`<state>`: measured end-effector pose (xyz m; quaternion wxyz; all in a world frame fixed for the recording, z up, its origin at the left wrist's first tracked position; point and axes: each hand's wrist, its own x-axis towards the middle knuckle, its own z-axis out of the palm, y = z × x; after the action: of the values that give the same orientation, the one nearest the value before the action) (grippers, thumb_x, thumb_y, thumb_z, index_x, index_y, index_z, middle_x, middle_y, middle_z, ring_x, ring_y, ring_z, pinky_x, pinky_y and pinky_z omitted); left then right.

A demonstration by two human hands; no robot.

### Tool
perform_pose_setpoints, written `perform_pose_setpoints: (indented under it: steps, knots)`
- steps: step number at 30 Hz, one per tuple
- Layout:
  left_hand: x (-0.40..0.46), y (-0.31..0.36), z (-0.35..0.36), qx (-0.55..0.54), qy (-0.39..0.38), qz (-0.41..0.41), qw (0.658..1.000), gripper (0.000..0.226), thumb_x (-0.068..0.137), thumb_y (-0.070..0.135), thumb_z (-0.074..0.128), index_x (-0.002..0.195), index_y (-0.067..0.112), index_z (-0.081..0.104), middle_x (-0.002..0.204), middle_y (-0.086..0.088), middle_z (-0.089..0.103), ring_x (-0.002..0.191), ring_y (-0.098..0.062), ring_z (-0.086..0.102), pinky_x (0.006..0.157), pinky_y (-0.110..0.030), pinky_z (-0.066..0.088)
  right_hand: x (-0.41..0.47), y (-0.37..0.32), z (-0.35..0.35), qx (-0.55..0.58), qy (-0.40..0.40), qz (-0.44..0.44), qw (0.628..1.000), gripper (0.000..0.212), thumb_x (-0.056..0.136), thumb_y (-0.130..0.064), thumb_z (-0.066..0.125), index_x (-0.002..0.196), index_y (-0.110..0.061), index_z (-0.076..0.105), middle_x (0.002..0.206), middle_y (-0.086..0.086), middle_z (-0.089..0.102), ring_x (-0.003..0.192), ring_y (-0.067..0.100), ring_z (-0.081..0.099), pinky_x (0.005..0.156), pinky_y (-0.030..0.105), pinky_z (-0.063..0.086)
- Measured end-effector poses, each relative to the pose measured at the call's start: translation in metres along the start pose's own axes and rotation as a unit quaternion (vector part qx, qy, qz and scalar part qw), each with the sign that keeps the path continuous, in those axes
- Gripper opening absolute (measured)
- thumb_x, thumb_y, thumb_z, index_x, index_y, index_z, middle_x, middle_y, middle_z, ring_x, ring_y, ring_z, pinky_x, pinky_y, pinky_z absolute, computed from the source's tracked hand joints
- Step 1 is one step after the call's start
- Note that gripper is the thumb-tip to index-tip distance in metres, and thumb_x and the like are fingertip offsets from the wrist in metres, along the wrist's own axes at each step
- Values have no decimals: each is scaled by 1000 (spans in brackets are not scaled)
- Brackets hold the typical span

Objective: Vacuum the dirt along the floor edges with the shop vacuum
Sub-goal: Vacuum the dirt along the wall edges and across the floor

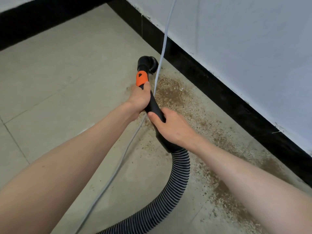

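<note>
I hold a black vacuum wand (pixel 154 105) with an orange collar (pixel 141 79). Its round black brush nozzle (pixel 148 64) rests on the floor close to the black baseboard (pixel 211 81). My left hand (pixel 140 98) is shut around the wand just below the orange collar. My right hand (pixel 170 125) grips the wand lower down, above the cuff of the ribbed black hose (pixel 170 191). Brown sawdust-like dirt (pixel 170 92) lies on the tile floor beside and behind the nozzle, spreading in a band along the baseboard toward the lower right (pixel 224 191).
A pale grey cable (pixel 162 53) hangs down the white wall (pixel 244 31), passes the nozzle and runs under my arms across the floor. A second black baseboard (pixel 42 19) meets the first in the far corner. The beige tiles (pixel 59 73) on the left carry little dirt.
</note>
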<state>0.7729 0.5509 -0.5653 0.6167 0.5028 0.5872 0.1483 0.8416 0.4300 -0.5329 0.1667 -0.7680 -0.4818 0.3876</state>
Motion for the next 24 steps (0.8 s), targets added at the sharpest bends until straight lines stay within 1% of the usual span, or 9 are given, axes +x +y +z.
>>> perform_pose_setpoints:
  steps: [1,3,5,8,9,13,17,20,24]
  knots:
    - [4,3,5,7,-6,6,1000,43,100,41,32,118,3,41,87,-5,47,85,-24,50,78,-37,46,2,2,-3,3,10,5,1000,37,95,-58,39,82,-24,46,76,1,60,69,21,60,60,35,47]
    - [10,9,14,20,-22,16,999,45,99,41,32,119,1,42,82,-4,46,81,-22,49,76,-36,45,5,7,-6,10,28,12,999,37,95,-57,39,80,-25,44,74,0,59,66,19,59,57,34,45]
    - [15,13,20,31,-41,25,998,42,100,39,32,114,2,45,80,-5,46,79,-23,49,74,-35,44,7,10,-6,15,39,21,999,36,95,-57,39,80,-25,44,74,0,59,64,18,59,54,31,44]
    - [17,18,22,42,-57,28,997,32,101,37,32,97,8,45,81,-5,46,77,-21,49,72,-33,45,9,9,-3,16,57,35,998,38,95,-60,37,85,-24,48,76,0,59,70,21,60,58,32,46]
    - [17,19,20,41,-62,24,997,32,101,37,32,96,9,45,82,-5,47,76,-20,50,70,-32,46,8,7,-2,15,62,37,997,40,95,-60,36,88,-23,49,77,0,59,72,22,60,61,34,48]
    - [13,8,15,34,-96,9,995,41,100,40,34,116,4,46,87,-6,52,76,-20,53,64,-30,46,-5,1,11,11,72,53,996,44,95,-61,33,100,-20,48,84,4,63,76,28,63,70,43,53]
    - [3,-9,21,37,-115,19,992,45,99,44,36,114,3,48,92,-11,54,81,-24,55,67,-31,48,-23,3,21,-24,84,66,994,44,96,-60,31,103,-20,45,84,5,65,76,29,64,71,43,54]
    - [0,-10,21,14,-128,-1,992,53,96,48,40,121,2,46,99,-11,56,85,-25,57,71,-33,50,-25,4,18,-12,81,76,994,44,95,-61,32,103,-19,46,83,5,64,75,28,64,69,42,53]
    - [-4,-1,10,3,-99,3,995,45,96,43,46,110,1,52,94,-12,57,85,-27,57,70,-33,49,-13,-6,15,19,70,66,995,45,96,-58,35,103,-17,50,84,4,62,77,26,63,70,41,53]
